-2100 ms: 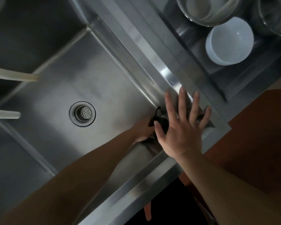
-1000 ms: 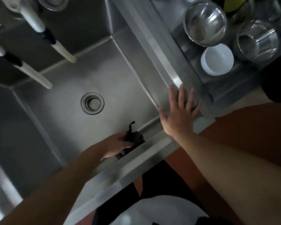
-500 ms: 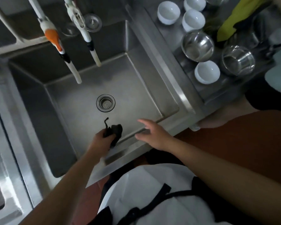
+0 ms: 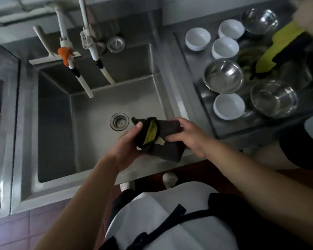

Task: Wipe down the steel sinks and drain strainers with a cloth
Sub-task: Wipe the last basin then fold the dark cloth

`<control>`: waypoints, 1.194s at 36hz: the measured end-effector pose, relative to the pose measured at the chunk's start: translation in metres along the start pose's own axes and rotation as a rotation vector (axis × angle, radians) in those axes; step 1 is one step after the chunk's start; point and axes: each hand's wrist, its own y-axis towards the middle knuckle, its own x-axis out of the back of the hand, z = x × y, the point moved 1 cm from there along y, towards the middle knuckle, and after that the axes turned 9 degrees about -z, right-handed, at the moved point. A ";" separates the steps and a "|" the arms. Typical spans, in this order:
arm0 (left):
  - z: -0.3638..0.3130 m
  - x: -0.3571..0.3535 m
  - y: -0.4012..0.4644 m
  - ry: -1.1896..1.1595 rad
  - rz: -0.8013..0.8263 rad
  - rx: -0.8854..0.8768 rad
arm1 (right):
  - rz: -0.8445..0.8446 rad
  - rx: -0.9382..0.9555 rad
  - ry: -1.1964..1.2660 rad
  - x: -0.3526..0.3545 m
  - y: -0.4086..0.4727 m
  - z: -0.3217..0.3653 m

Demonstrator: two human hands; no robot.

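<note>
A white apron (image 4: pixel 157 219) is seen nearest. Above the sink's (image 4: pixel 98 109) front edge, the dark cloth (image 4: pixel 159 136) is held between both hands: it is gripped at its bunched end by the left hand (image 4: pixel 126 145), and its flat end is pinched by the right hand (image 4: pixel 190 136). A yellow-green lining is shown in the fold. Beyond, the strainer (image 4: pixel 119 121) is seated in the basin floor. Two spouts (image 4: pixel 90 76) are hung over the back wall. Bowls (image 4: pixel 224 76) are stacked to the right.
</note>
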 end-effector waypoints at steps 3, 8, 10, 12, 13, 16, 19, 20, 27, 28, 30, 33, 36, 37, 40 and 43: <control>0.020 -0.024 0.005 0.205 -0.090 -0.057 | -0.009 0.076 -0.144 0.025 -0.006 -0.001; 0.038 -0.040 0.013 0.232 -0.283 -0.112 | 0.138 0.160 -0.327 0.050 -0.011 0.003; 0.042 -0.036 0.017 0.140 -0.376 -0.091 | 0.108 0.205 -0.405 0.064 -0.008 -0.001; 0.048 -0.028 0.020 0.119 -0.518 -0.120 | -0.047 0.273 -0.659 0.079 -0.003 -0.012; 0.053 -0.023 0.022 0.166 -0.588 -0.163 | -0.144 0.301 -0.841 0.087 -0.001 -0.021; 0.067 -0.005 0.019 0.525 -0.732 -0.315 | -0.405 0.401 -1.220 0.096 -0.005 -0.051; 0.083 0.014 0.017 0.931 -0.788 -0.359 | -0.380 0.512 -1.279 0.079 -0.010 -0.080; 0.087 0.019 0.017 1.054 -0.794 -0.331 | -0.306 0.497 -1.333 0.072 -0.009 -0.088; 0.111 0.044 0.031 1.283 -0.776 -0.053 | -0.203 0.402 -1.432 0.059 0.035 -0.107; 0.114 0.046 0.032 1.302 -0.790 -0.050 | -0.201 0.401 -1.436 0.059 0.044 -0.102; 0.118 0.044 0.034 1.340 -0.834 -0.070 | -0.207 0.390 -1.446 0.058 0.064 -0.090; 0.117 0.038 0.036 1.318 -0.908 -0.070 | -0.223 0.384 -1.463 0.051 0.098 -0.067; 0.115 0.034 0.040 1.331 -0.912 -0.031 | -0.243 0.361 -1.442 0.044 0.136 -0.038; 0.114 0.035 0.042 1.338 -0.906 -0.029 | -0.239 0.346 -1.432 0.042 0.149 -0.026; 0.112 0.040 0.048 1.386 -0.879 -0.073 | -0.200 0.295 -1.421 0.036 0.188 0.007; 0.111 0.044 0.052 1.417 -0.879 -0.092 | -0.182 0.254 -1.437 0.031 0.227 0.040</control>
